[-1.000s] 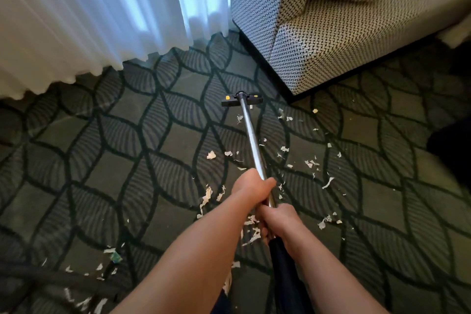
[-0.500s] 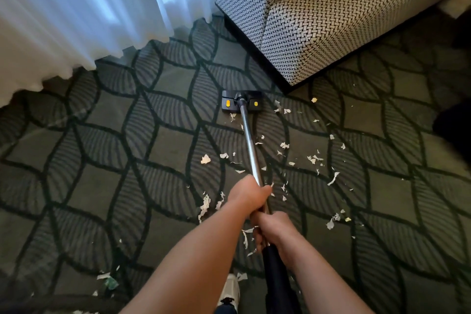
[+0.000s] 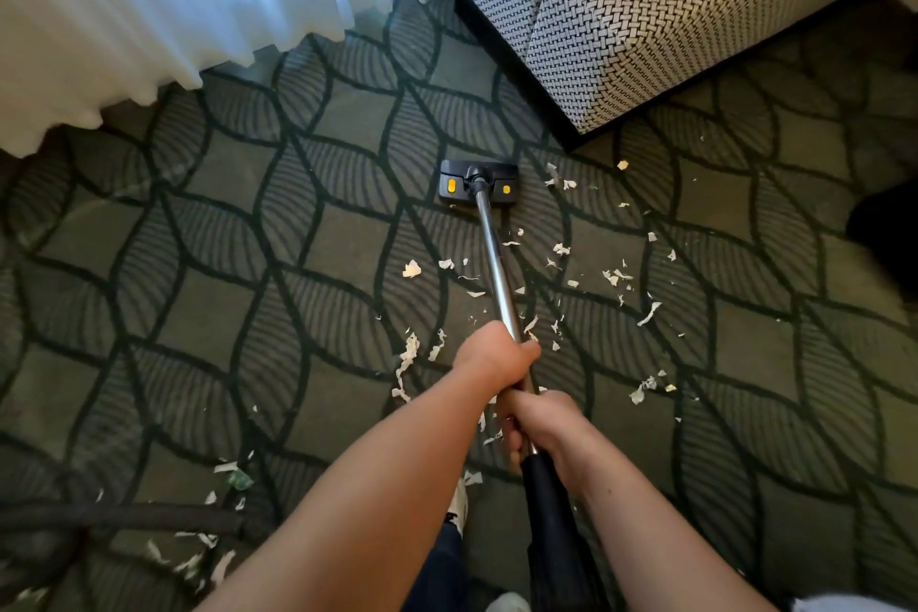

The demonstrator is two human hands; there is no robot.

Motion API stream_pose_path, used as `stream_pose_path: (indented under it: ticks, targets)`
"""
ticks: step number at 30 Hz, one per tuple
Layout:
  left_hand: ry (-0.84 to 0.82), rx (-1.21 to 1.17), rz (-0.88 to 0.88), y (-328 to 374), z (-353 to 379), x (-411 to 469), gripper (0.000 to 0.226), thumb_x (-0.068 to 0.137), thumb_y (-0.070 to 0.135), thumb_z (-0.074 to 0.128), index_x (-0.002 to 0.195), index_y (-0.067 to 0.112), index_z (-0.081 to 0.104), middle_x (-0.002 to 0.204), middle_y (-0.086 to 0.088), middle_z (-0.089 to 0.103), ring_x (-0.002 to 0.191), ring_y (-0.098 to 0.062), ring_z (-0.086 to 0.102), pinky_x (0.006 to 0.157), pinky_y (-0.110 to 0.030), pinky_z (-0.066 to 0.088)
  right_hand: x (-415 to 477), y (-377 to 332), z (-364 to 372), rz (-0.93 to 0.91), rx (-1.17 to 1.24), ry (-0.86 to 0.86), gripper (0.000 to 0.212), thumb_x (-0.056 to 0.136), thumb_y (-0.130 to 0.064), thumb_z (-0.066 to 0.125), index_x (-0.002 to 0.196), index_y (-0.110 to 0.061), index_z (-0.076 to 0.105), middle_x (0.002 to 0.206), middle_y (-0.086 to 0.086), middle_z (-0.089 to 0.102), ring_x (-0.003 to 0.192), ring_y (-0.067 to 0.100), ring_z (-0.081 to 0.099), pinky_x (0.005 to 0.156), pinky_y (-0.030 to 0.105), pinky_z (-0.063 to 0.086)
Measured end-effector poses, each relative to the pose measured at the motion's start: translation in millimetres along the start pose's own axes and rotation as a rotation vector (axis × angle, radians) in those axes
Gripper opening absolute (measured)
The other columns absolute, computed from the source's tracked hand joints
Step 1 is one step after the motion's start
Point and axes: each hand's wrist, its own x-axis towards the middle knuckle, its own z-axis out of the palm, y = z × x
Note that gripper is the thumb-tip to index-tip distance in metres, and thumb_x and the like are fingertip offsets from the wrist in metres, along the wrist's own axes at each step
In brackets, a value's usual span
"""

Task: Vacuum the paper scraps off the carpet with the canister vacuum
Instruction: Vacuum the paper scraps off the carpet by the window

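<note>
Hands both clench the wand point(image 3: 498, 263), left hand point(image 3: 497, 355) above right hand point(image 3: 539, 427) in frame.
Stiff, probably light tube, best held mid-shaft; flimsy paper scraps point(image 3: 611, 276) litter mid-frame.

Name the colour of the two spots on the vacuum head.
Yellow spots on the black vacuum head; head view.

The floor head point(image 3: 463, 175) rests on the carpet point(image 3: 208, 313), armchair point(image 3: 670, 5) beyond, paper scraps point(image 3: 411, 269) nearer.

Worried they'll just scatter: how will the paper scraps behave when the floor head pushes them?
Probably very light: the paper scraps are thin and curled, so the floor head may scatter them. The long strip looks floppy, likely to bunch.
</note>
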Motion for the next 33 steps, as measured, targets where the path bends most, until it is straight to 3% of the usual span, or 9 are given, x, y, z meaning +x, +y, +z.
stream_pose_path:
  ticks: [2, 8, 11, 16, 22, 28, 30, 33]
  targets:
    - [-0.01, -0.013, -0.008, -3, 6, -9, 0.037, 0.086, 0.043, 0.056, 0.1, 0.008, 0.06, 0.103, -0.009, 0.068, 0.094, -0.029, 0.063, 0.077, -0.034, 0.049, -6, 10, -2, -0.006, -0.002, -0.001, 0.023, 0.084, -0.005, 0.051, 0.062, -0.006, 0.052, 0.042, 0.008, 0.043, 0.031, 0.018, 0.038, 0.038, 0.019, 0.035]
    - [-0.022, 0.009, -0.018, -14, 25, -39, 0.028, 0.09, 0.039, 0.055, 0.089, 0.011, 0.052, 0.075, 0.0, 0.053, 0.079, -0.022, 0.052, 0.066, -0.029, 0.039, -23, 42, -8, 0.019, -0.03, -0.029, 0.025, 0.083, -0.005, 0.051, 0.058, -0.007, 0.052, 0.044, 0.008, 0.044, 0.035, 0.018, 0.04, 0.042, 0.024, 0.038]
    - [-0.035, -0.017, -0.029, -20, 36, -51, 0.027, 0.09, 0.038, 0.055, 0.087, 0.011, 0.052, 0.07, 0.001, 0.051, 0.073, -0.02, 0.053, 0.059, -0.029, 0.038, -31, 57, -11, -0.001, -0.045, -0.024, 0.025, 0.084, -0.005, 0.051, 0.059, -0.008, 0.051, 0.044, 0.008, 0.044, 0.034, 0.017, 0.039, 0.041, 0.022, 0.038]
    - [-0.056, -0.056, -0.036, -27, 56, -70, 0.027, 0.089, 0.038, 0.055, 0.09, 0.011, 0.054, 0.077, -0.002, 0.056, 0.075, -0.022, 0.056, 0.064, -0.029, 0.043, -44, 82, -18, -0.006, -0.056, -0.033, 0.025, 0.087, -0.005, 0.05, 0.061, -0.006, 0.05, 0.04, 0.008, 0.042, 0.029, 0.017, 0.038, 0.037, 0.018, 0.036]
    - [-0.069, -0.07, -0.04, -38, 81, -91, 0.035, 0.091, 0.041, 0.055, 0.102, 0.008, 0.058, 0.09, -0.005, 0.059, 0.098, -0.028, 0.063, 0.077, -0.032, 0.046, -46, 117, -26, 0.019, -0.034, -0.052, 0.021, 0.089, -0.01, 0.055, 0.068, -0.007, 0.054, 0.046, 0.007, 0.046, 0.036, 0.016, 0.042, 0.041, 0.022, 0.039]
    - [-0.068, -0.172, -0.087, -57, 91, -99, 0.039, 0.09, 0.046, 0.058, 0.105, 0.01, 0.054, 0.098, -0.007, 0.063, 0.095, -0.026, 0.063, 0.09, -0.041, 0.053, -41, 138, -22, 0.005, -0.013, -0.142, 0.01, 0.089, -0.008, 0.057, 0.082, -0.003, 0.061, 0.053, 0.008, 0.054, 0.043, 0.018, 0.051, 0.045, 0.027, 0.045]
    - [-0.029, -0.206, -0.109, -65, 90, -99, 0.044, 0.088, 0.048, 0.061, 0.109, 0.009, 0.056, 0.105, -0.009, 0.065, 0.097, -0.028, 0.063, 0.092, -0.043, 0.052, -40, 142, -19, 0.015, 0.047, -0.24, 0.011, 0.089, -0.01, 0.057, 0.093, -0.001, 0.062, 0.06, 0.011, 0.06, 0.049, 0.021, 0.057, 0.05, 0.028, 0.05]
    - [0.016, -0.25, -0.129, -83, 88, -100, 0.048, 0.089, 0.045, 0.061, 0.114, 0.004, 0.057, 0.104, -0.011, 0.066, 0.097, -0.029, 0.064, 0.091, -0.041, 0.052, -33, 147, -12, 0.057, 0.133, -0.354, 0.029, 0.09, -0.023, 0.045, 0.108, -0.003, 0.058, 0.082, 0.016, 0.067, 0.067, 0.027, 0.065, 0.062, 0.033, 0.054]
